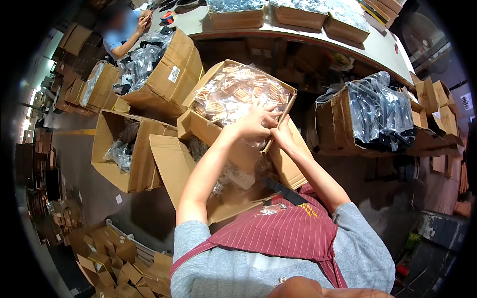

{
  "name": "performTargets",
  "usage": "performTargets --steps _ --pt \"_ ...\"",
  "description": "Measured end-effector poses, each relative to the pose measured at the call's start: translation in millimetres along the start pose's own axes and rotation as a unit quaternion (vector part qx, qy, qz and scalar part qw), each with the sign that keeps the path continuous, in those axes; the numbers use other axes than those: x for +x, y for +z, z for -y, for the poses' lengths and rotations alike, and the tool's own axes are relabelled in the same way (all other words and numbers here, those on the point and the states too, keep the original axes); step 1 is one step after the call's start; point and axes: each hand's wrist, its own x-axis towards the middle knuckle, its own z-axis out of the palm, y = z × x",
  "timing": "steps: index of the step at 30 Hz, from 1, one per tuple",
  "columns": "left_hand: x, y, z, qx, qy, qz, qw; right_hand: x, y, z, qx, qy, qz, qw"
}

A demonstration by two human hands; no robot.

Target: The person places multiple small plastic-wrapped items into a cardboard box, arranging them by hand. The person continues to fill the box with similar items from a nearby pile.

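Note:
Clear plastic bags of small copper-coloured parts [233,92] fill a shallow cardboard box [205,128] in front of me. My left hand [257,121] lies over the bags at the box's near right corner, its fingers spread. Close beside it, my right hand [283,133] is closed on the box's right rim, with some fingers hidden behind the cardboard. Under this box stands a larger open carton [171,161] with its flaps out, and crumpled clear plastic [233,175] shows inside it.
Cartons of bagged black parts stand at left [174,74] and right [335,121]. A smaller open carton [124,174] is at near left. Beyond, a white table [194,22] bears boxes of clear bags. A co-worker [119,30] is at far left. Flattened cardboard [114,263] lies at lower left.

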Motion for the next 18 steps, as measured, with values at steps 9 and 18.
performTargets --steps 9,18 --pt "16.1 -49.2 29.1 0.205 -0.101 -0.424 0.876 11.5 -3.7 -16.5 -0.101 0.038 -0.031 0.994" --pt "-66.5 -38.2 -6.3 -0.284 -0.105 -0.544 0.783 -2.2 5.2 3.3 -0.054 -0.005 -0.078 0.995"
